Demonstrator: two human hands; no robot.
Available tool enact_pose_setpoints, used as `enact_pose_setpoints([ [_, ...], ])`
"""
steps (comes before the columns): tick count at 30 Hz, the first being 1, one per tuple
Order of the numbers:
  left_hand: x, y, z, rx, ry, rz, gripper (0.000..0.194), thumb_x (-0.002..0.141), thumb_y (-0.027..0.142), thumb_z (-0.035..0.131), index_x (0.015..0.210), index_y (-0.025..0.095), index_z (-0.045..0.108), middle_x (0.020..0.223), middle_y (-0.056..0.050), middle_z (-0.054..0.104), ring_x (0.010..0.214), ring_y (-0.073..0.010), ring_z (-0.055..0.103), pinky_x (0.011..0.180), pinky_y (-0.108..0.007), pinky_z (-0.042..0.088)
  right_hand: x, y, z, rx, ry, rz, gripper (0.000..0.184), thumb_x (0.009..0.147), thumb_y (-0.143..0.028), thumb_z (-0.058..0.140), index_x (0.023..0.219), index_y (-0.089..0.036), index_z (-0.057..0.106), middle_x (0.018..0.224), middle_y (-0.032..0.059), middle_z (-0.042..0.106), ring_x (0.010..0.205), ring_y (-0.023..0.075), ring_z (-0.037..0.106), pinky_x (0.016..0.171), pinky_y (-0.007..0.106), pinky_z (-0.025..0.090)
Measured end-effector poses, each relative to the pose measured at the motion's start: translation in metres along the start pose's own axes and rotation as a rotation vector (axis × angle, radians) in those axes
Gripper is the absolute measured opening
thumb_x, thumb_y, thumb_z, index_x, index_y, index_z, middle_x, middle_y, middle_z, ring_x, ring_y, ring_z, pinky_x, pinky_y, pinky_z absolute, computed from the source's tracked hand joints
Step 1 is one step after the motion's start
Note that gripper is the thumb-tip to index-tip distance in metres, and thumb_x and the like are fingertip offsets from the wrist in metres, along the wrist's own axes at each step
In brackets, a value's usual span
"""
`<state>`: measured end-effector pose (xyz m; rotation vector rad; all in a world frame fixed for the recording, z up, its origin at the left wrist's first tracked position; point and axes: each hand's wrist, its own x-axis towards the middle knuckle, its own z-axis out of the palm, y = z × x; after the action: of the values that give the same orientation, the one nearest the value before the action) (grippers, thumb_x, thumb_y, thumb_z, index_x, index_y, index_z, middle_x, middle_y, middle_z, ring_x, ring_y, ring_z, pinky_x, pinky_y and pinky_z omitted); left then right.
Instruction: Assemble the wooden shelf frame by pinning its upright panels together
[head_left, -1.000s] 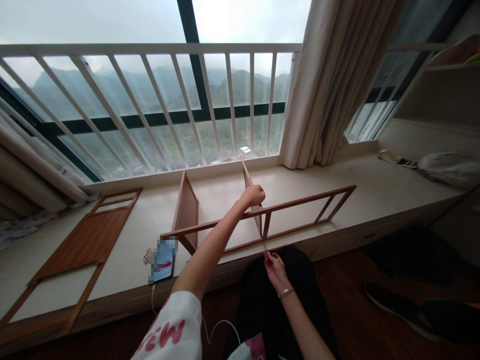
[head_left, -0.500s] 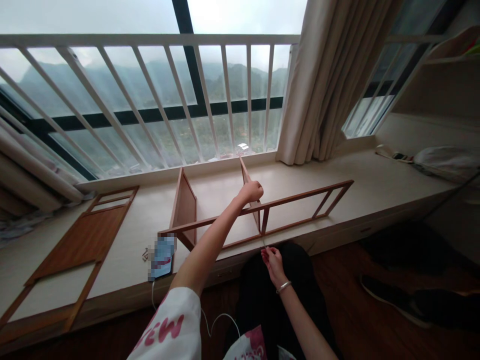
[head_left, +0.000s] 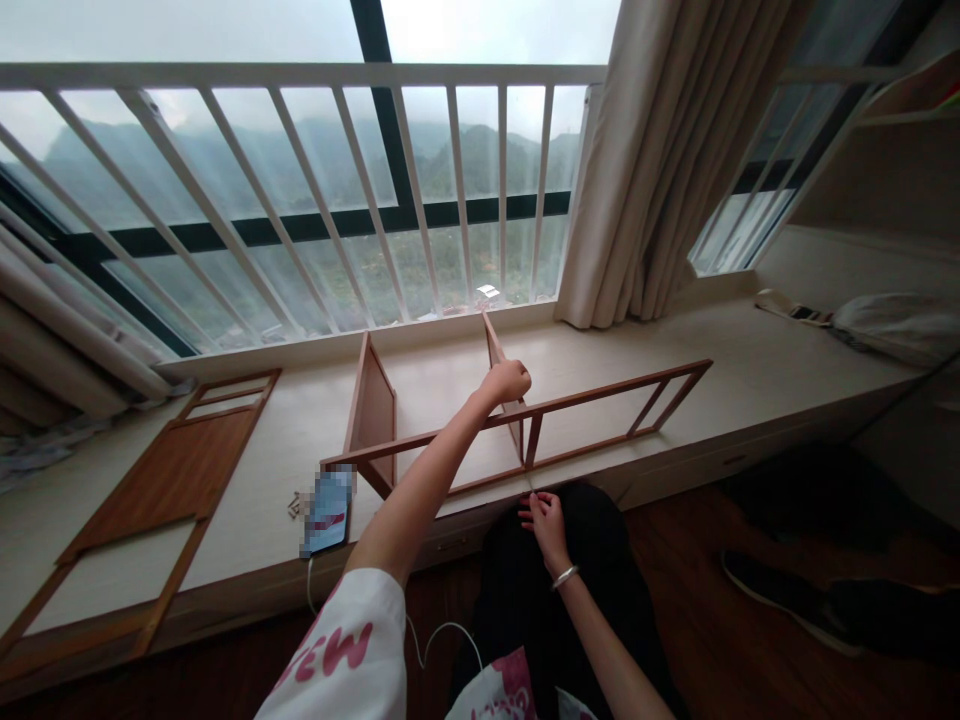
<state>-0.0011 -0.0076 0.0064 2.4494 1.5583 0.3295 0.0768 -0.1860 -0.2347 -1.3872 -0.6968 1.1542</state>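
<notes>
A wooden frame (head_left: pixel 630 392) stands on its long side along the front edge of the window ledge (head_left: pixel 622 345), with two boards running from it toward the railing (head_left: pixel 300 75) at the back edge. The left board (head_left: pixel 371 415) is at the frame's left end; the middle board (head_left: pixel 493 345) meets it near a short crossbar (head_left: pixel 533 440). The left hand (head_left: pixel 510 382) reaches over the frame's upper rail and is closed in a fist at the top of the middle board, gripping it, its fingertips hidden from view. The right hand (head_left: pixel 546 525), wearing a bracelet (head_left: pixel 565 577), is in front of the ledge's front edge, below the crossbar. Its fingers are partly curled and a little apart, near a thin rod (head_left: pixel 530 484) that points up at the frame's lower rail; whether they pinch the rod or merely touch it, I cannot tell. By the frame's left end, close to the front edge, lies a phone (head_left: pixel 328 515) with a white cable (head_left: pixel 310 590), and small pieces (head_left: pixel 293 504) lie just beside it. A panel (head_left: pixel 161 480) lies flat across the ledge's left part. A curtain (head_left: pixel 615 200) hangs to the ledge's back edge, right of the boards.
</notes>
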Motion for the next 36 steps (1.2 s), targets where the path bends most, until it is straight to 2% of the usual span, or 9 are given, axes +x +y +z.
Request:
enact_pose_setpoints([
  [4,0.000,-0.001,0.001,-0.007,-0.006,0.000,0.029,0.074,0.021,0.032,0.068,0.011,0.059,0.070,-0.010,0.062,0.061,-0.0149,0.054,0.058,-0.022,0.040,-0.003,-0.004,-0.006,-0.169,0.009,-0.006,0.044,0.068,-0.055,0.046,0.088,-0.016,0.044,0.069,0.0036,0.060,0.044,0.0128,0.056,0.034,0.020,0.039],
  [8,0.000,0.000,0.001,-0.012,-0.009,-0.010,0.030,0.075,0.022,0.032,0.069,0.010,0.059,0.071,-0.011,0.062,0.063,-0.0154,0.055,0.060,-0.023,0.041,-0.006,-0.010,-0.009,-0.318,0.028,-0.075,0.046,0.068,-0.057,0.042,0.085,-0.014,0.050,0.069,0.0050,0.061,0.041,0.0119,0.054,0.034,0.020,0.036],
  [14,0.000,0.001,0.000,-0.008,0.003,-0.015,0.028,0.073,0.021,0.034,0.069,0.011,0.060,0.071,-0.011,0.062,0.064,-0.0165,0.055,0.060,-0.024,0.041,-0.012,-0.026,-0.009,-0.536,0.089,-0.181,0.043,0.075,-0.051,0.035,0.089,-0.017,0.057,0.077,0.0065,0.064,0.049,0.0135,0.057,0.049,0.024,0.041],
  [17,-0.002,0.002,-0.001,-0.023,0.002,-0.019,0.028,0.073,0.021,0.034,0.069,0.011,0.059,0.071,-0.011,0.062,0.064,-0.0166,0.056,0.060,-0.024,0.041,-0.018,-0.038,-0.007,-0.645,0.090,-0.178,0.041,0.076,-0.048,0.035,0.089,-0.019,0.061,0.080,0.0077,0.065,0.059,0.0163,0.060,0.056,0.024,0.041],
  [21,-0.003,0.003,-0.003,-0.019,0.003,-0.024,0.027,0.073,0.021,0.034,0.068,0.011,0.059,0.072,-0.012,0.062,0.063,-0.0170,0.056,0.059,-0.024,0.041,-0.026,-0.054,-0.003,-0.745,0.077,-0.129,0.040,0.076,-0.046,0.035,0.090,-0.020,0.063,0.079,0.0079,0.066,0.066,0.0183,0.061,0.058,0.024,0.041],
  [27,-0.004,0.005,-0.005,-0.018,-0.018,-0.035,0.026,0.073,0.020,0.034,0.068,0.012,0.059,0.070,-0.010,0.062,0.063,-0.0155,0.055,0.058,-0.022,0.041,-0.028,-0.061,-0.001,-0.744,0.085,-0.105,0.039,0.076,-0.047,0.036,0.083,-0.019,0.063,0.075,0.0068,0.066,0.065,0.0181,0.060,0.055,0.024,0.040],
  [36,-0.006,0.007,-0.007,-0.030,-0.026,-0.055,0.027,0.074,0.021,0.034,0.070,0.011,0.059,0.072,-0.010,0.063,0.065,-0.0158,0.056,0.061,-0.023,0.041,-0.024,-0.050,-0.003,-0.671,0.082,-0.127,0.034,0.076,-0.047,0.038,0.074,-0.022,0.060,0.069,0.0054,0.065,0.060,0.0181,0.059,0.052,0.024,0.037],
])
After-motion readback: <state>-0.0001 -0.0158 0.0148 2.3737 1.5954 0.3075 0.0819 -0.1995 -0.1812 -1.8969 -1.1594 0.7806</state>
